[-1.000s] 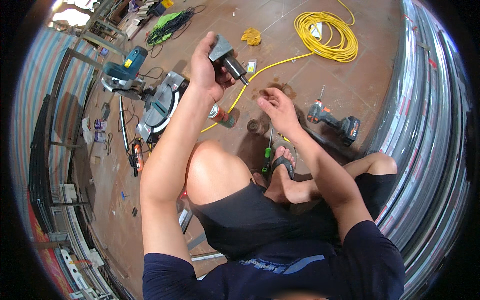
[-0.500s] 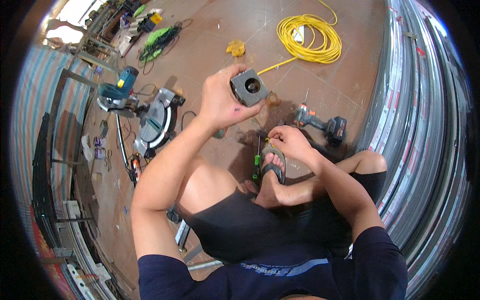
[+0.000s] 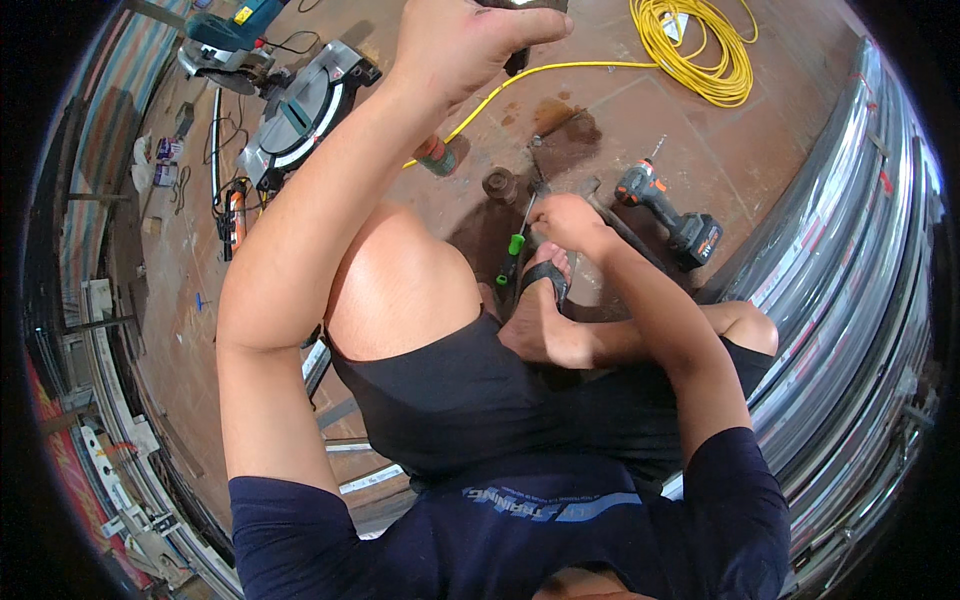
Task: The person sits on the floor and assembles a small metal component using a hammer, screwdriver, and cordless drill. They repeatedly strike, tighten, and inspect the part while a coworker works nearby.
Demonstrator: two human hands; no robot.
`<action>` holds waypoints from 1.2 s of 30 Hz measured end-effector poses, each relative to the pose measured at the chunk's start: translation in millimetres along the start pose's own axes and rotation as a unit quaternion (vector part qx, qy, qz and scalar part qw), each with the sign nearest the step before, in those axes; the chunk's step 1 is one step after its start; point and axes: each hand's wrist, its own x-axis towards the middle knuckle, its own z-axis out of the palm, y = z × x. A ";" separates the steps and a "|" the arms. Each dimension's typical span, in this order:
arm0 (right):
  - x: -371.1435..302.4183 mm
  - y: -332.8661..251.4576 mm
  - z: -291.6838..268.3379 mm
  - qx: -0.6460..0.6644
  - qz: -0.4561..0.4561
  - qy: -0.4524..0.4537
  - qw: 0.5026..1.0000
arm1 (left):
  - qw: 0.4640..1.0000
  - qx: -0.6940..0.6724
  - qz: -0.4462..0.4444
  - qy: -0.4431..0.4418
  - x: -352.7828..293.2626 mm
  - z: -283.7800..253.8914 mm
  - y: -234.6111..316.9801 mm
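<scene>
Up at the top edge, my left hand (image 3: 455, 45) grips a dark square block (image 3: 517, 62); most of the block is cut off or behind the fingers. My right hand (image 3: 568, 222) is low over the floor beside my sandalled foot, its fingers curled together; what they hold, if anything, is hidden. Close to those fingers lies a screwdriver (image 3: 512, 258) with a green and black handle and a thin shaft. A round dark metal part (image 3: 500, 184) sits just left of its tip. Behind my right hand, a dark-handled tool (image 3: 625, 232) is partly covered.
A cordless drill (image 3: 668, 215) lies right of my right hand. The coiled yellow cable (image 3: 695, 55) runs left toward a small red-green cylinder (image 3: 436, 157). At the left stands a mitre saw (image 3: 300, 115). Long plastic-wrapped profiles (image 3: 840, 250) line the right side, and oily stains (image 3: 565, 130) mark the floor.
My left hand has moved up and away with the block, partly out of view. My right hand has shifted slightly up. The whole view has tilted, uncovering the round metal part.
</scene>
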 end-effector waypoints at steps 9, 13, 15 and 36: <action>29.8 -54.7 43.5 -0.168 -0.020 -0.118 0.979 | 0.999 0.032 0.006 -0.017 1.7 -19.3 -24.8; 31.1 -45.5 40.1 -0.145 -0.023 -0.092 0.985 | 1.000 0.011 -0.003 -0.020 -3.2 -26.6 -24.2; 36.4 -26.2 27.6 -0.103 0.006 -0.129 0.986 | 0.999 0.013 -0.009 -0.028 -7.0 -32.9 -20.9; 123.5 54.4 -15.5 -0.118 0.229 0.077 0.963 | 0.940 -0.289 -0.037 0.178 -11.1 -110.9 -44.5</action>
